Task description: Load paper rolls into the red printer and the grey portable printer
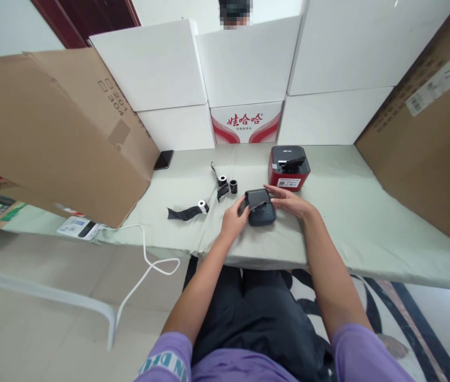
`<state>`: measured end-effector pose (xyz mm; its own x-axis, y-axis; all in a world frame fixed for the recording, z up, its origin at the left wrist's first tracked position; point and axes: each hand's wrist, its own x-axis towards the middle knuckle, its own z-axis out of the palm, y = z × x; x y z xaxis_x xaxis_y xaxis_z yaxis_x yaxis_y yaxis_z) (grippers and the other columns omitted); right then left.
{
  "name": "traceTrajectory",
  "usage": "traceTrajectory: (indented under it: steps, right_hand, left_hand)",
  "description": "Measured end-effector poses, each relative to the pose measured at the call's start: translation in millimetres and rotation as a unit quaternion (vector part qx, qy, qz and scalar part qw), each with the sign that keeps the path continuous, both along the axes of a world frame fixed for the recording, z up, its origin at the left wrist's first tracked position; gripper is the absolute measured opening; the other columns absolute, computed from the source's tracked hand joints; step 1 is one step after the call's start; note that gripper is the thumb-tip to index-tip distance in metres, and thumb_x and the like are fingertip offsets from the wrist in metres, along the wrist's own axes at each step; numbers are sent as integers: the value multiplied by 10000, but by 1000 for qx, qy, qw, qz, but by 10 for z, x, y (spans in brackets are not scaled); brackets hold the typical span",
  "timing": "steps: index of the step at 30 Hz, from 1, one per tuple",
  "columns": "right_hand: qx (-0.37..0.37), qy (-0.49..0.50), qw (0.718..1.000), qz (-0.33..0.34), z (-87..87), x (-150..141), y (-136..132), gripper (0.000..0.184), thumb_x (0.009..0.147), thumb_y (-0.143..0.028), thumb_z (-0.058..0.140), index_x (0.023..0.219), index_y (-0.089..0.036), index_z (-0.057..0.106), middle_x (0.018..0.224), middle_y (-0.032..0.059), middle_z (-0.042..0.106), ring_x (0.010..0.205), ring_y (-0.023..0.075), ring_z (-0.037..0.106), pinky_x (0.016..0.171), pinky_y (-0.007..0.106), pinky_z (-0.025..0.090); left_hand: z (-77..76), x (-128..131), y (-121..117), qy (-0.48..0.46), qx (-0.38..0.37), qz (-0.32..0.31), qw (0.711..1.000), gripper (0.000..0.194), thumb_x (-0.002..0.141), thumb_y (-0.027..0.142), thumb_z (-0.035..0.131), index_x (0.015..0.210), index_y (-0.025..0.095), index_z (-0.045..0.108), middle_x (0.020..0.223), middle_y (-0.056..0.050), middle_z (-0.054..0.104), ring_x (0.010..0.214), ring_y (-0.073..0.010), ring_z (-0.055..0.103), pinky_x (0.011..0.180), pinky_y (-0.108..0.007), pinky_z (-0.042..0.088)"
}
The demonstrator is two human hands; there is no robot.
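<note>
Holding the device [263, 216] on the worktop [340, 212], near the front edge. Gripping its left side with the left hand [234, 218], its right side with the right hand [289, 201], both closed against it. Backed at the right by the red machine [287, 176]. Flanked at the left by three rolls [202, 205] and black strips [184, 214], then by a phone [164, 159]. Bounded by white boxes [244, 66] behind and brown cartons [77, 127] at each side.

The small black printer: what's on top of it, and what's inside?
A dark strip shows across the top of the small black printer, between the left hand and right hand. Its inside is covered, so unseen.
</note>
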<state>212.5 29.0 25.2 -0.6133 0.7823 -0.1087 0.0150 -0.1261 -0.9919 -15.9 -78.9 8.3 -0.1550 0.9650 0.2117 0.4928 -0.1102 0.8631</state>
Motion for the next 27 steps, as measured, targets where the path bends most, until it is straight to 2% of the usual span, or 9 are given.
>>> traceTrajectory:
  steps: [4,8,11,14,19,23,27]
  right_hand:
    - [-7,-9,1000,-12,-7,8,-1,732,797,-279,784,1495,-278,566,1560,103,540,860,133,659,716,259,606]
    - [-2,-15,1000,-7,-40,33,20,731,786,-259,788,1485,-242,576,1567,128,532,1065,213,685,814,316,629]
    - [6,-14,1000,3,-73,46,38,751,765,-250,802,1481,-219,576,1539,143,559,1221,276,650,905,374,630]
    - [1,-8,1000,7,-95,48,43,767,753,-254,816,1479,-231,569,1578,135,524,1321,292,603,924,358,625]
    - [-7,-5,1000,5,-93,48,33,786,754,-249,813,1495,-258,548,1599,122,505,1374,292,572,900,332,628]
    - [-1,-10,1000,9,-90,53,38,775,764,-247,803,1494,-252,543,1602,129,498,1391,294,560,926,342,620]
    - [-2,-22,1000,-1,-85,52,36,771,755,-234,799,1484,-248,549,1628,128,465,1321,271,606,913,338,622]
  left_hand:
    - [26,34,-75,32,6,34,999,346,949,229,619,1267,187,749,1350,-87,722,1319,-246,658,1190,-409,491]
    - [20,36,-85,68,9,40,997,417,909,106,557,1272,179,751,1360,-82,715,1345,-233,639,1218,-418,466]
    - [10,21,-71,76,14,38,996,454,886,73,545,1280,176,746,1364,-78,714,1330,-220,650,1215,-411,468]
    - [6,13,-66,82,15,39,996,471,882,68,538,1282,203,746,1366,-57,715,1325,-207,651,1212,-408,468]
    - [14,24,-77,92,14,40,995,462,876,65,542,1259,201,761,1344,-66,728,1323,-223,651,1212,-428,460]
    - [33,5,-82,113,-4,30,993,521,859,14,518,1252,251,765,1347,-45,727,1363,-226,618,1227,-479,422]
    - [51,-40,-96,153,-28,2,988,596,840,-21,500,1283,295,743,1361,-29,719,1414,-243,572,1227,-539,376]
